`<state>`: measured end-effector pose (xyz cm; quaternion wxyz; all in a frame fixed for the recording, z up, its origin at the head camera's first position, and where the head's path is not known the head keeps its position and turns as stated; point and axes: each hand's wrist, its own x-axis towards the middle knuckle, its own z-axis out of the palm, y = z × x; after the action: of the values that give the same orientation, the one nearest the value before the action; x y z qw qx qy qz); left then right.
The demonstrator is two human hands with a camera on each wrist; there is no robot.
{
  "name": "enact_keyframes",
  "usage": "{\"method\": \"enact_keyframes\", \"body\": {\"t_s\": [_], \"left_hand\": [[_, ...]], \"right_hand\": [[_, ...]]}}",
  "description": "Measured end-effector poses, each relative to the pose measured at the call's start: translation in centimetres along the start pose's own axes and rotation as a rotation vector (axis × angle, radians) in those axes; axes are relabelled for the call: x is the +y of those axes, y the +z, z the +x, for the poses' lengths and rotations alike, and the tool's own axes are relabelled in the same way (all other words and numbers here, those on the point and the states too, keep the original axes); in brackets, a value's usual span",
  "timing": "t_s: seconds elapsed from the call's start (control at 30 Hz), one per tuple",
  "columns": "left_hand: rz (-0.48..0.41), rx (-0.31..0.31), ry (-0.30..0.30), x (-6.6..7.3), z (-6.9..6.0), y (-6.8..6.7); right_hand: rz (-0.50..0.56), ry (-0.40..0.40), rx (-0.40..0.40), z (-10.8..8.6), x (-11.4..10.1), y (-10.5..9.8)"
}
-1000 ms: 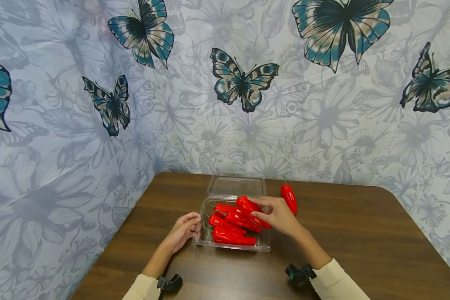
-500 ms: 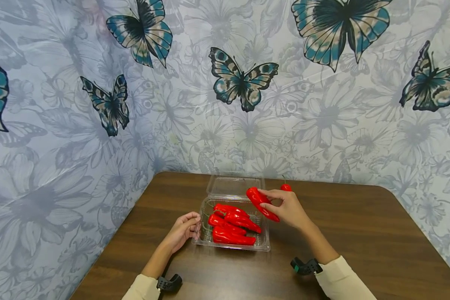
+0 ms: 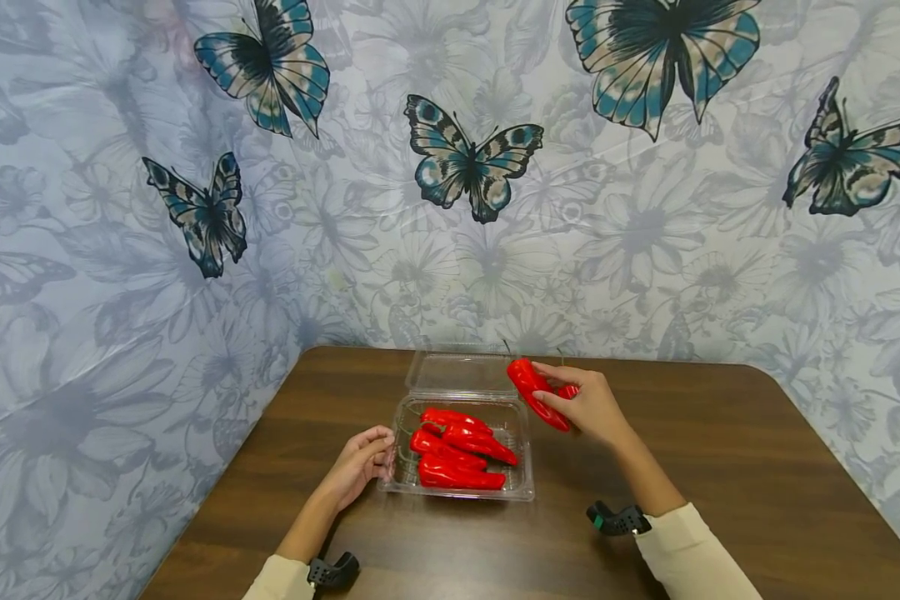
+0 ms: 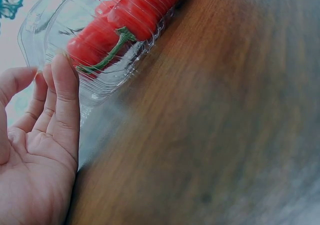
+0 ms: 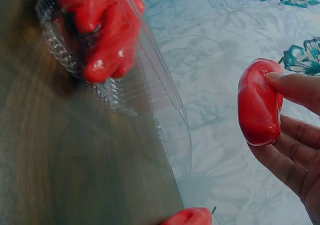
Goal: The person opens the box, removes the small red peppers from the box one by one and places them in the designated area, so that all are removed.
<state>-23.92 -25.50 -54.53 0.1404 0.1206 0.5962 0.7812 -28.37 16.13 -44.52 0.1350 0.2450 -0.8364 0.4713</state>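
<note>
My right hand (image 3: 596,408) pinches a shiny red pepper (image 3: 528,383) between thumb and fingers, raised beyond the right back corner of a clear plastic clamshell container (image 3: 523,490). In the right wrist view the same pepper (image 5: 257,102) shows whole, its thin stem behind the thumb. Several red peppers (image 3: 461,475) lie in the container. With thumb and fingertips my left hand (image 3: 358,468) holds the container's left rim; the left wrist view shows those fingers (image 4: 65,95) against the ribbed wall, near a green pepper stem (image 4: 112,52).
Behind the container its hinged lid (image 3: 457,372) lies folded back. Another red pepper (image 3: 567,391) rests on the brown wooden table (image 3: 720,467), partly hidden by my right hand. A butterfly-patterned wall (image 3: 645,275) stands beyond the table's back edge.
My right hand has lifted one pepper out of the container and carried it right and back, towards the pepper on the table. The left hand keeps its place at the rim.
</note>
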Motion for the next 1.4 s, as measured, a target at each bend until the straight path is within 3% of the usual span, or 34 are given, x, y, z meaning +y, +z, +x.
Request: {"method": "enact_keyframes", "body": {"t_s": [0.37, 1.4], "left_hand": [[-0.011, 0.014, -0.010, 0.1, -0.1, 0.1], [-0.031, -0.021, -0.003, 0.1, -0.1, -0.1]], "right_hand": [[-0.006, 0.030, 0.056, 0.1, 1.2, -1.4], [-0.004, 0.102, 0.138, 0.0, 2.9, -3.6]]}}
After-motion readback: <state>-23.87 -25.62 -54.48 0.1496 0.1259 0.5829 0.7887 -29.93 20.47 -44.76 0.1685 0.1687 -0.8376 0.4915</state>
